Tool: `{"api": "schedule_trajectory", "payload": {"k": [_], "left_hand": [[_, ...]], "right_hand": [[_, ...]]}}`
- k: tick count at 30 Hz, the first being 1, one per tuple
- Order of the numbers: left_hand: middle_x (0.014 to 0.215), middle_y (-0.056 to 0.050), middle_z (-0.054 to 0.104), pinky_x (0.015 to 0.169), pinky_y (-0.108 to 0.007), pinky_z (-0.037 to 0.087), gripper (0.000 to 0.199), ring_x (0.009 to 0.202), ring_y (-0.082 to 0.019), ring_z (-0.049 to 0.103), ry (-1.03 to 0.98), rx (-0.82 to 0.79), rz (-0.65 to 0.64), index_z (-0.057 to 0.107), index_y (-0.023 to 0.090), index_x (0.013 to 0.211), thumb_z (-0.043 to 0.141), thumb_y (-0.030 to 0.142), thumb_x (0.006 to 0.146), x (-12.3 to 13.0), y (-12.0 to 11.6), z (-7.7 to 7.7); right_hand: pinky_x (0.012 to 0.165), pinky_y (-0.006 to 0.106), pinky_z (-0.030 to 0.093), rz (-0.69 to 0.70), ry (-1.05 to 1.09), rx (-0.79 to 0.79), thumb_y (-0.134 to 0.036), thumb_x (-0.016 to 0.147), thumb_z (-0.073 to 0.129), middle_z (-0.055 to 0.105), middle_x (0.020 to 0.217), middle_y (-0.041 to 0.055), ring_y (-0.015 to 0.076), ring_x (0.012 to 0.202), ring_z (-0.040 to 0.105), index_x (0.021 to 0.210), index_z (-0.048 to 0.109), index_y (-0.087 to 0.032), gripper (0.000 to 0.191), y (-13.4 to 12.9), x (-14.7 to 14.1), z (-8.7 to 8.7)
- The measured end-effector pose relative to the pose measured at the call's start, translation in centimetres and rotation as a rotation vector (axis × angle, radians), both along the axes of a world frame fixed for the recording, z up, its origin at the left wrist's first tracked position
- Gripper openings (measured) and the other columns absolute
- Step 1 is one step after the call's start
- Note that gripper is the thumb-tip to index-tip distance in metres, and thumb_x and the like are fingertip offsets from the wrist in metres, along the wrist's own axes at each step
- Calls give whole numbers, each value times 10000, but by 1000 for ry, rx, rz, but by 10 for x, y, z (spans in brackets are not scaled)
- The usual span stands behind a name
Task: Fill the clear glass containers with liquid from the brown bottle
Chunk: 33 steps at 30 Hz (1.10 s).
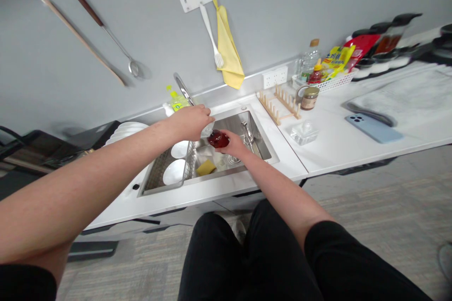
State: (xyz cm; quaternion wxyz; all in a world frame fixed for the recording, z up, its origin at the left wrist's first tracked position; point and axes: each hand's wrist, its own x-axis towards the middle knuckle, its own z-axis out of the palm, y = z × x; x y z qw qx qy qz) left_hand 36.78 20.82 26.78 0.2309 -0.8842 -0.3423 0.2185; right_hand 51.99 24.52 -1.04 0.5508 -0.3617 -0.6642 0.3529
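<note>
Over the sink (pixel 273 153), my left hand (pixel 193 121) is closed around a clear, see-through cup-like thing (pixel 207 129), partly hidden by its fingers. Beside it my right hand (pixel 233 145) grips a dark red glass (pixel 218 139), tilted toward the clear thing. The two things are close together; I cannot tell whether they touch. Below them a yellow sponge (pixel 206 168) lies in the basin. White bowls (pixel 175 172) rest in the draining basket (pixel 158 167) at the left of the sink. Metal utensils (pixel 248 134) lie at the basin's right side.
The faucet (pixel 183 88) and a yellow-green soap bottle (pixel 178 101) stand behind the sink. To the right are a wooden rack (pixel 278 103), a clear box (pixel 304 132), a jar (pixel 310 98) and a blue phone (pixel 374 128). A yellow cloth (pixel 229 51) hangs on the wall.
</note>
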Motion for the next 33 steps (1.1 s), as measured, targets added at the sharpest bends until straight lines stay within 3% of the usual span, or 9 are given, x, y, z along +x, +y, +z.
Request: {"api": "schedule_trajectory", "payload": {"k": [20,33], "left_hand": [[1232,-150,764,999,-421,514,680,1233,-348,679,24,-1,-16,766,199,1488,763,136,811,14,-1,0],[1272,-141,763,1065,-447,497,729,1267,-346,667,77,1,24,724,228,1566,739,176,839,20,-8,5]], "right_hand": [[1191,578,588,15,33,36,-363,614,1089,821,1408,84,364,1291,787,1446,752,-291,900,2,2,-2],[1176,568,601,29,43,49,-362,610,1098,830,1380,89,367,1275,794,1428,763,-285,887,1,3,-2]]}}
